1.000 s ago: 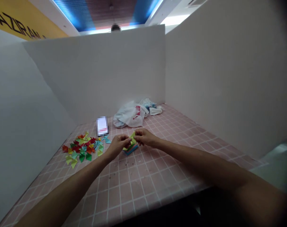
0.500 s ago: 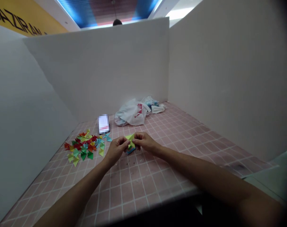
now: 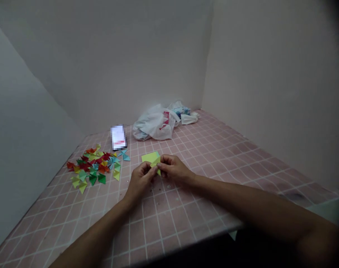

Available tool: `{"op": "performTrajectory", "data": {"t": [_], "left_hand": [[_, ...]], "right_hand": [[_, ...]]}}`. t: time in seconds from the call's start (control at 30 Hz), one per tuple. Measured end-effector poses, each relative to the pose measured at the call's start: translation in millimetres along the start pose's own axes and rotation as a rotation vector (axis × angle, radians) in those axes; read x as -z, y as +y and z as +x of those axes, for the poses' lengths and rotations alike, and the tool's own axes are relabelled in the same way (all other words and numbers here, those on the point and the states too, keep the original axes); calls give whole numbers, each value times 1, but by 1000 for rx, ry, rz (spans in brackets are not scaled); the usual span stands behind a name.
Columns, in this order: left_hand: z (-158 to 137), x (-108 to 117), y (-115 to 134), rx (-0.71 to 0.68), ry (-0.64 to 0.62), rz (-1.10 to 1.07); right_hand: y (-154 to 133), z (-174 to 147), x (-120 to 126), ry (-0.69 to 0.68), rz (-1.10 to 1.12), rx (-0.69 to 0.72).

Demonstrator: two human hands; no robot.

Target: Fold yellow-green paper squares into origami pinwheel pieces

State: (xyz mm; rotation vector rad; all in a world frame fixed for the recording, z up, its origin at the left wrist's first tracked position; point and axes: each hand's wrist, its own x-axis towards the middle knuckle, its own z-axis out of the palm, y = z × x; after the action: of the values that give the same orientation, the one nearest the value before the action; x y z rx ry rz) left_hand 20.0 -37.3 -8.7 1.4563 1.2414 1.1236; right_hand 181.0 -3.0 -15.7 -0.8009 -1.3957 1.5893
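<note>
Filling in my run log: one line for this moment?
left hand: pinching yellow paper | right hand: pinching same paper | folded pieces: piled left on table

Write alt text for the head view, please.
Two bare hands, left hand and right hand, pinch a folded yellow-green paper piece above a paper stack on a pink tiled table. Left lies a pile of folded pieces.

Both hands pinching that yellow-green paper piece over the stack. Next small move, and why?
Probably press the fold flat between the fingertips. The left hand and right hand both pinch the small folded yellow-green paper just above the paper stack, and it does not yet look like the finished pieces piled to the left.
</note>
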Motion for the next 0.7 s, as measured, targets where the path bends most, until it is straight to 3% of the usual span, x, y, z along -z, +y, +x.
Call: {"op": "performTrajectory", "data": {"t": [0.23,0.33,0.47,0.57,0.7], "left_hand": [[-4,0,-1,22,4,61],[-7,3,4,-13,29,98],[-5,8,10,15,45,-56],[-2,11,10,27,20,-60],[-1,12,5,103,26,-128]], "right_hand": [[0,-6,-2,12,50,-11],[-2,-6,3,20,-16,61],[-6,-3,13,23,-216,189],[-7,-3,15,-93,-209,119],[-5,-5,12,-148,30,-72]]}}
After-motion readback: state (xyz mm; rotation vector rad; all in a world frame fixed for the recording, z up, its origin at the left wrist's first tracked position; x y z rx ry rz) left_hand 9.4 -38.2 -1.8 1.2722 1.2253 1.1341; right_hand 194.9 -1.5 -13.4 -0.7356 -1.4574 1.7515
